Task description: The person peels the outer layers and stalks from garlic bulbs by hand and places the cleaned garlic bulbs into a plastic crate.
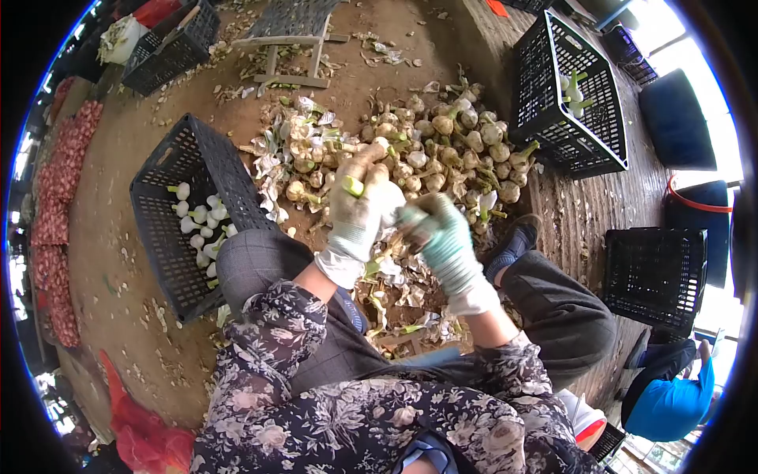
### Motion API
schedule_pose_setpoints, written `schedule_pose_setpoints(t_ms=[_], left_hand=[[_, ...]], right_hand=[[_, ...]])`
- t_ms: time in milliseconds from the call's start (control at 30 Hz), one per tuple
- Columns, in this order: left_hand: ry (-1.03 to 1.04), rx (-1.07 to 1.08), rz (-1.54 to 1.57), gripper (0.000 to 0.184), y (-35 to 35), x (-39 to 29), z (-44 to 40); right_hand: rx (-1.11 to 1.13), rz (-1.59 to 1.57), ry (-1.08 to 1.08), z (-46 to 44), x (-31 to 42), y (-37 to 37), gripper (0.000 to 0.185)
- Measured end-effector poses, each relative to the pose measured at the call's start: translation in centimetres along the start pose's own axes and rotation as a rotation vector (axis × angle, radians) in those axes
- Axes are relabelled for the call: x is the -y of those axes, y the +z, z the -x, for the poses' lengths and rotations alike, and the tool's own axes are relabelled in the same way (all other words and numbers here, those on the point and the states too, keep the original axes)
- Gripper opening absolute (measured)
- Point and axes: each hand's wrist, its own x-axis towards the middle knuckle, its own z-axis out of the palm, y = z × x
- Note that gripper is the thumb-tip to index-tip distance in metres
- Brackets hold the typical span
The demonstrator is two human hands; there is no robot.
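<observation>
A heap of garlic bulbs spreads across the upper middle of the frame, beyond your hands. At left, a black crate holds white bulbs; a second crate, upper right, holds several more. Your gloved left hand, at centre, grasps one green-stemmed garlic. Your gloved right hand blurs just beside it; its grip you cannot tell.

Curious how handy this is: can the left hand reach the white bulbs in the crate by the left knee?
Probably yes. The crate is open-topped, beside the left knee; the left hand need only clear that knee and the near wall to reach the bulbs.
</observation>
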Motion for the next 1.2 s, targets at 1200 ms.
schedule_pose_setpoints(t_ms=[1200], left_hand=[[0.441, -0.106, -0.684, 0.020, -0.7, 0.7, -0.6]], right_hand=[[-0.038, -0.229, 0.081, 0.0, -0.6, 1.0, 0.019]])
